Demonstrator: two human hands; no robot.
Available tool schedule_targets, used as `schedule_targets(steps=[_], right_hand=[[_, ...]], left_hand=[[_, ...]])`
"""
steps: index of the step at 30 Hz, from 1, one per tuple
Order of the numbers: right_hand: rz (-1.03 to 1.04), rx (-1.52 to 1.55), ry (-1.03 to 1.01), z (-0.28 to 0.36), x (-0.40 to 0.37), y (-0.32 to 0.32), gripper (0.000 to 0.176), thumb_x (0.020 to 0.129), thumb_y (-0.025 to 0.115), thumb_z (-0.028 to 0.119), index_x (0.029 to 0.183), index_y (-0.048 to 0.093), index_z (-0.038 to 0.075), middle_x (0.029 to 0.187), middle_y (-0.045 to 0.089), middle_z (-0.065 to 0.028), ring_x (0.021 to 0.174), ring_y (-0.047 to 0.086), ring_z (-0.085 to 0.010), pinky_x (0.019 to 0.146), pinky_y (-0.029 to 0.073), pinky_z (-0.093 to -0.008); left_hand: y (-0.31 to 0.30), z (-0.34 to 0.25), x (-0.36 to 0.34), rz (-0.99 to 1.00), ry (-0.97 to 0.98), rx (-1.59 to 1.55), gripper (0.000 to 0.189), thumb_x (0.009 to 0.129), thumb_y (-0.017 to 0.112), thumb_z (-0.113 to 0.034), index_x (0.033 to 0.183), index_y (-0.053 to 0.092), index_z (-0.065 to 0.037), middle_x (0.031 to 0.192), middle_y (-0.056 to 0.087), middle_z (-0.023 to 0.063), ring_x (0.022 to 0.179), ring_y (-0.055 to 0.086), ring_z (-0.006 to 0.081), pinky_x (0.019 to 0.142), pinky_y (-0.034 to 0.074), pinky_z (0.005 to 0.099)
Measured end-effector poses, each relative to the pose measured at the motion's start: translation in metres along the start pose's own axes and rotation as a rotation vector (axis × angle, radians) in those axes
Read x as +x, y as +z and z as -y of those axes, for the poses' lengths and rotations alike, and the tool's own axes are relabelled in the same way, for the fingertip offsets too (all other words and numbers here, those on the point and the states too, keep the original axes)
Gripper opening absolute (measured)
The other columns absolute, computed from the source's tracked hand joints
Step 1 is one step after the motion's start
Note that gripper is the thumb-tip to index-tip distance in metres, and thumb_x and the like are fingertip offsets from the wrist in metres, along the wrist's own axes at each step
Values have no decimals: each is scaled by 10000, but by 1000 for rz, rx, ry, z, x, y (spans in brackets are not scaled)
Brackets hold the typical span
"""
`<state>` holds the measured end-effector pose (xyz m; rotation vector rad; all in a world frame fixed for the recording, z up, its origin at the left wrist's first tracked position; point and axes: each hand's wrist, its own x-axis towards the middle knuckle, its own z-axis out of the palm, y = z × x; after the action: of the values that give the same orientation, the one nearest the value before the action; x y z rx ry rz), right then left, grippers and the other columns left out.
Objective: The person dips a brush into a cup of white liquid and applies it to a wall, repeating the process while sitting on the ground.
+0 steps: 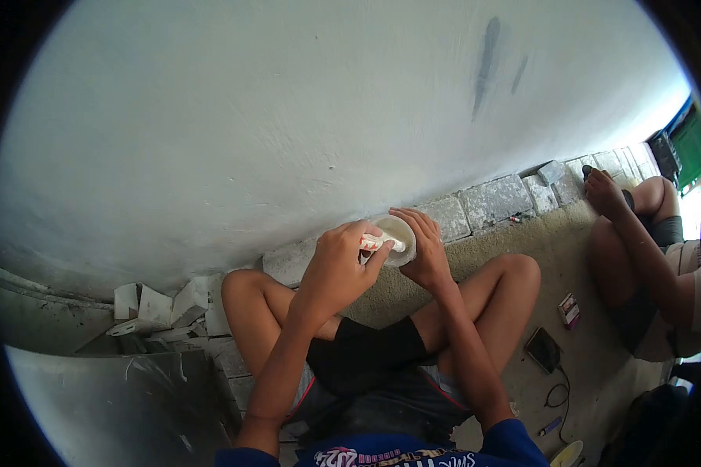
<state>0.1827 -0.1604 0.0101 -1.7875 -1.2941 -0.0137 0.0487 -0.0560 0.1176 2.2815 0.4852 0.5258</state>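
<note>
A small whitish plastic cup (397,230) stands tilted toward me in front of my crossed legs, with pale material inside. My right hand (424,247) is wrapped round its right side, fingers along the rim. In my left hand (339,261) is a white, stubby thing with red markings (372,241), gripped between thumb and fingers. Its far end reaches over the rim into the cup; I cannot tell whether it is a tube or a brush handle.
A pale wall (288,117) with grey smears rises ahead, edged by paving blocks (497,201). Broken white blocks (156,305) lie left, near a metal sheet (125,397). Another person (639,249) sits right. A phone with a cable (544,350) and a cigarette pack (568,310) lie nearby.
</note>
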Motion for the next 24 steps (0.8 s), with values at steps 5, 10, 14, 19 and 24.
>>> schedule_targets(steps=[5, 10, 14, 19, 24], right_hand=[[4, -19, -38, 2, -1, 2, 718, 597, 779, 79, 1263, 510, 85, 1255, 561, -69, 1200, 498, -262, 992, 360, -413], [-6, -36, -75, 2, -2, 5, 725, 589, 790, 102, 1258, 512, 81, 1242, 568, -70, 1192, 507, -256, 994, 359, -412], [-28, -43, -89, 1, -4, 7, 703, 602, 797, 141, 1245, 518, 76, 1227, 577, -68, 1179, 520, -248, 996, 357, -418], [-28, -53, -110, 1, -3, 9, 684, 617, 796, 177, 1236, 523, 76, 1216, 584, -67, 1169, 529, -245, 992, 355, -417], [-14, -27, -80, 3, 0, 13, 674, 619, 798, 195, 1224, 526, 74, 1211, 584, -77, 1165, 532, -246, 984, 357, -411]], left_hand=[[3, 6, 1, 38, 51, 39, 216, 812, 701, -150, 903, 627, 31, 749, 643, 184, 664, 664, 268, 594, 499, 344], [9, 4, -5, 21, 44, 59, 198, 822, 684, -139, 896, 603, 25, 781, 641, 200, 681, 654, 321, 617, 499, 375], [13, 2, -13, -22, 22, 33, 192, 822, 679, -134, 906, 595, 17, 795, 639, 208, 714, 648, 358, 646, 498, 398], [12, -2, -20, -40, -5, 36, 202, 823, 681, -132, 922, 590, 18, 814, 637, 216, 733, 648, 363, 655, 497, 405], [13, -5, -27, -75, -30, 78, 198, 824, 683, -117, 924, 585, 24, 818, 630, 225, 727, 645, 363, 645, 500, 406]])
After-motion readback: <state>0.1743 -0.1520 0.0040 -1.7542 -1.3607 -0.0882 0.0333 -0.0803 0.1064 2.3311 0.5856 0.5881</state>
